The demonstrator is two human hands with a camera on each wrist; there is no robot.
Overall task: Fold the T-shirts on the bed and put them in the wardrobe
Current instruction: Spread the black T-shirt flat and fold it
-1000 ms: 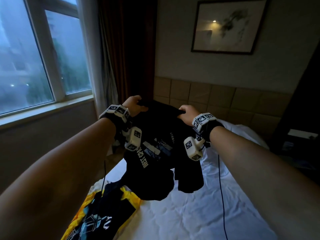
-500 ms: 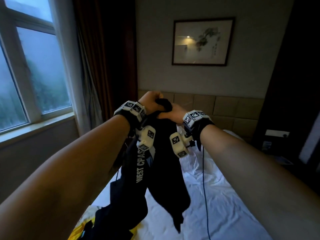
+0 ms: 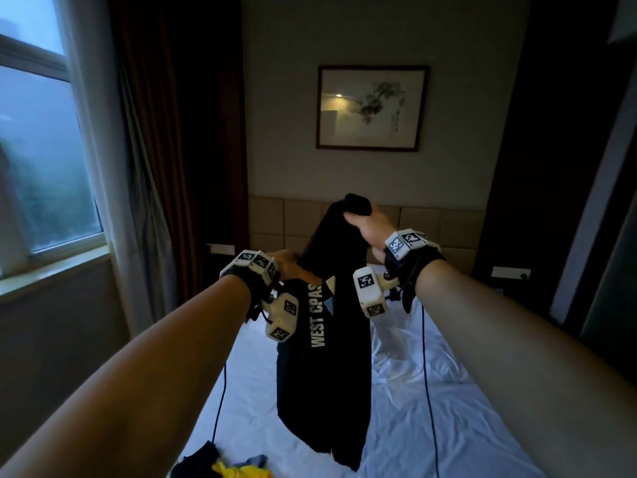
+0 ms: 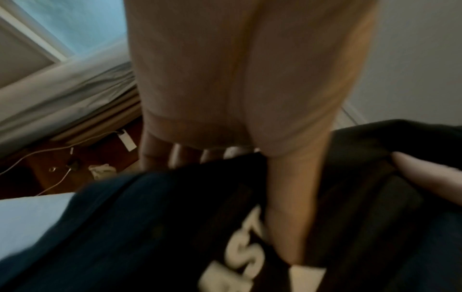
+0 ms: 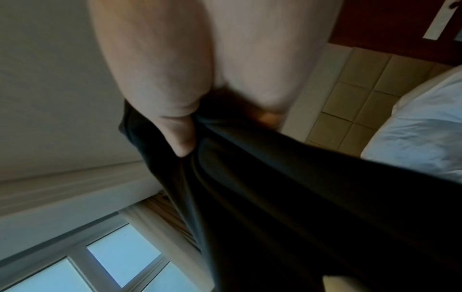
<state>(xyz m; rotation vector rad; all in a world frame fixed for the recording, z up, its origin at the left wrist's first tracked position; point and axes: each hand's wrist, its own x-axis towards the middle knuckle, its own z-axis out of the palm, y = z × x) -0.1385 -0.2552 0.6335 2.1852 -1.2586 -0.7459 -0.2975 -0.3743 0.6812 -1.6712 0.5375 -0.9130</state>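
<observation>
Bedding comes first by size: the white-sheeted bed (image 3: 431,408) fills the lower middle of the head view, its tan padded headboard (image 3: 444,222) against the far wall. Above the bed hangs the black T-shirt (image 3: 331,367), clear of the sheet, bunched lengthwise, with white lettering reading "WEST" running up its left side. Above the headboard hangs a framed ink painting (image 3: 370,108). At the near edge of the bed lies a crumpled yellow and dark garment (image 3: 238,472). The right hand (image 3: 367,229) is closed in a fist round the top of the T-shirt, holding it up over the bed. The left hand (image 3: 289,267), lower and left of it, pinches a fold of the same shirt between its thumb (image 4: 290,207) and fingers.
</observation>
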